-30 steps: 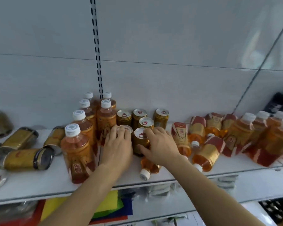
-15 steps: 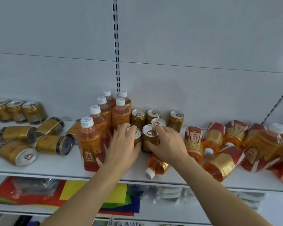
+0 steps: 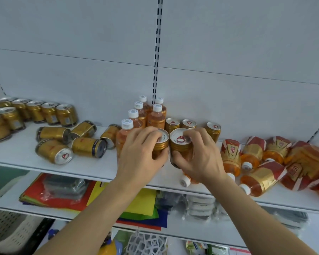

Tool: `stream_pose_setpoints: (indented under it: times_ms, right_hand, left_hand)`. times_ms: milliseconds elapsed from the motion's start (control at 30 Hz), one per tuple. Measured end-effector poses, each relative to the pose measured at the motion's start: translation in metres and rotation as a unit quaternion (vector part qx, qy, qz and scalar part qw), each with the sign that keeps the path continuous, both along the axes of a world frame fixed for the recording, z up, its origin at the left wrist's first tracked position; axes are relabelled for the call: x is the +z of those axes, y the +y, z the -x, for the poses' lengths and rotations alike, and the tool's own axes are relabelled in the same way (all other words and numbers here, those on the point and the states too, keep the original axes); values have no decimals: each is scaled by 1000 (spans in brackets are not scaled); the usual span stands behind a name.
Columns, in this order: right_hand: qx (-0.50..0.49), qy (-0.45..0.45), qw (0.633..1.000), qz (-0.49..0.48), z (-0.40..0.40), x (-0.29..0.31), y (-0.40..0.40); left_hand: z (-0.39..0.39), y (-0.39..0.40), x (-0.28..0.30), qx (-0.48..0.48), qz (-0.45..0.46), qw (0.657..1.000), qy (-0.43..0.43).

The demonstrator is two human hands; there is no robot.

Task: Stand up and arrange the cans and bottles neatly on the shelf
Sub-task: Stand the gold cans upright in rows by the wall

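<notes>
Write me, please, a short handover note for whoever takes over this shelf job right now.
Left hand grips an upright can; right hand grips the can beside it.
Done: six bottles stand in rows at the back, three cans upright behind the hands, more upright cans at far left.
Left: five cans lying on their sides on the left, and the fallen bottles on the right of the shelf.

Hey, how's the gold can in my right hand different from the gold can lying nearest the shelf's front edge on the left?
The can in the right hand stands upright, its top facing up; the fallen can lies on its side, top facing forward. The right hand grips the first; nothing touches the second. The first sits beside another upright can held by the left hand; the second lies among toppled cans. Both are gold with a red-marked lid.
</notes>
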State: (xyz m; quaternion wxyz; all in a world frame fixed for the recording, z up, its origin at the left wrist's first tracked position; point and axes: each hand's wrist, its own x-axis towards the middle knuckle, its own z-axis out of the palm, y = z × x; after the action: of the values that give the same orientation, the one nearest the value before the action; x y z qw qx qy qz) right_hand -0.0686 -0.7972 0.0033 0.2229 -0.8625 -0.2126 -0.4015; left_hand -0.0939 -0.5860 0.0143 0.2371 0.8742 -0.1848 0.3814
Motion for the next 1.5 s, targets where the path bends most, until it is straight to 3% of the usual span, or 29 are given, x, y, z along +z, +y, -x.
stream_pose_setpoints:
  times_ms: [400, 767, 1167, 1500]
  right_hand:
    - [56, -14, 998, 4, 67, 6, 170]
    - [140, 20, 989, 34, 58, -10, 370]
    - [149, 54, 987, 38, -45, -26, 515]
    - [26, 169, 978, 120, -124, -33, 532]
  left_hand:
    - [80, 173, 4, 41, 8, 998, -40]
    - [114, 358, -18, 165, 8, 986, 12]
    - [25, 497, -27, 224, -20, 971, 79]
    - [-72, 519, -58, 122, -5, 989, 77]
